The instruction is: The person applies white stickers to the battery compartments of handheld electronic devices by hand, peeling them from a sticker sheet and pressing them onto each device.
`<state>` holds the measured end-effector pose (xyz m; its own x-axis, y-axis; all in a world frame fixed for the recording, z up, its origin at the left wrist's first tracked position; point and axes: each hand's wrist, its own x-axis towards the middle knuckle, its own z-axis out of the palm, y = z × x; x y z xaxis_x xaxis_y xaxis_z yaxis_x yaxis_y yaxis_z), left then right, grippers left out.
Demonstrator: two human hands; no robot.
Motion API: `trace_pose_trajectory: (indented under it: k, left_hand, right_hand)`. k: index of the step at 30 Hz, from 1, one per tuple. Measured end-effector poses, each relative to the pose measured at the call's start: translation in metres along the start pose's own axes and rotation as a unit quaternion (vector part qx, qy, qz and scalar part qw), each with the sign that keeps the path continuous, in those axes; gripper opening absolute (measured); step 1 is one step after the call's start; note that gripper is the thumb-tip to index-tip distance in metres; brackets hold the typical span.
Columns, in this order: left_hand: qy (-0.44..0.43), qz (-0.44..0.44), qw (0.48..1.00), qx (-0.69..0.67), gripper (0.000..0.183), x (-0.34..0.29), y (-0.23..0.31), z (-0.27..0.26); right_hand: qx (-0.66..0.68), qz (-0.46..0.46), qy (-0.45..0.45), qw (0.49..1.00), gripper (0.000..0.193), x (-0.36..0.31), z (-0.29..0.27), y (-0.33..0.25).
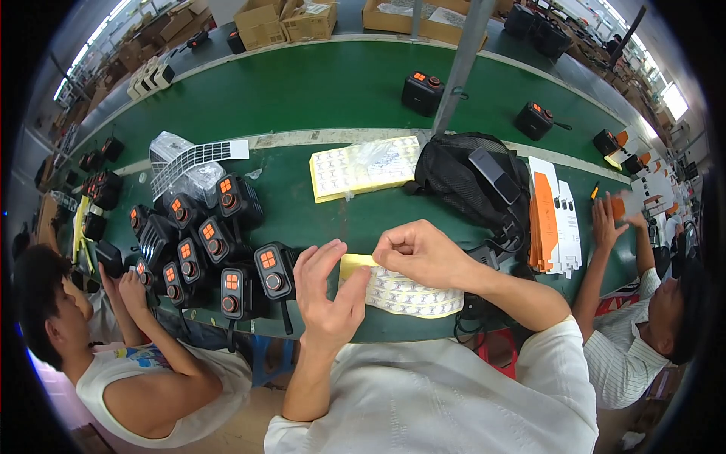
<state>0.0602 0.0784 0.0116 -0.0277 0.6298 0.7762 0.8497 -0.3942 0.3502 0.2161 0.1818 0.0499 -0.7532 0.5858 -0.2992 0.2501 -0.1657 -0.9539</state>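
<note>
A sheet of stickers (414, 296) with rows of small pale labels on yellow backing lies at the table's near edge in front of me. My right hand (425, 253) is over its upper edge, thumb and forefinger pinched together; anything between the tips is too small to make out. My left hand (327, 295) is raised at the sheet's left end, fingers stretched and apart, thumb beside the bare yellow backing. Close to its left stands a black box-shaped device (274, 272) with orange buttons and a knob. Several more such devices (215, 240) crowd together farther left.
A stack of sticker sheets (363, 168) lies farther back, beside a black backpack (473, 178) with a phone (495, 175) on it. Orange and white card pieces (556, 219) lie to the right. A metal post (459, 68) rises behind. Co-workers (144, 363) sit at both sides.
</note>
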Motion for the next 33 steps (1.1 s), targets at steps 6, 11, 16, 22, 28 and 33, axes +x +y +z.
trace_pose_trajectory:
  k: [6, 11, 16, 22, 28, 33]
  left_hand:
    - [0.065, -0.132, 0.968, -0.203, 0.013, -0.008, 0.012, -0.002]
    - [0.008, -0.392, 0.801, -0.453, 0.005, -0.01, 0.012, -0.027]
    - [-0.039, -0.334, 0.855, -0.395, 0.016, -0.01, 0.01, -0.031]
    - [0.062, -0.437, 0.762, -0.475, 0.013, -0.001, 0.022, -0.027]
    - [0.101, -0.372, 0.835, -0.392, 0.004, -0.027, 0.018, -0.029]
    - [0.216, -0.325, 0.867, -0.309, 0.01, -0.029, 0.009, -0.06]
  right_hand:
    - [-0.047, -0.036, 0.018, 0.998, 0.014, 0.011, 0.0, 0.023]
    - [-0.391, -0.233, 0.16, 0.876, 0.018, 0.01, 0.006, 0.016]
    - [-0.137, -0.168, -0.001, 0.976, 0.017, -0.01, 0.028, -0.014]
    - [-0.146, -0.201, 0.079, 0.965, 0.016, -0.013, 0.042, 0.001]
    - [-0.059, -0.21, 0.097, 0.971, 0.01, -0.008, 0.061, 0.013]
    - [-0.294, -0.165, 0.192, 0.922, 0.064, 0.035, 0.085, 0.003]
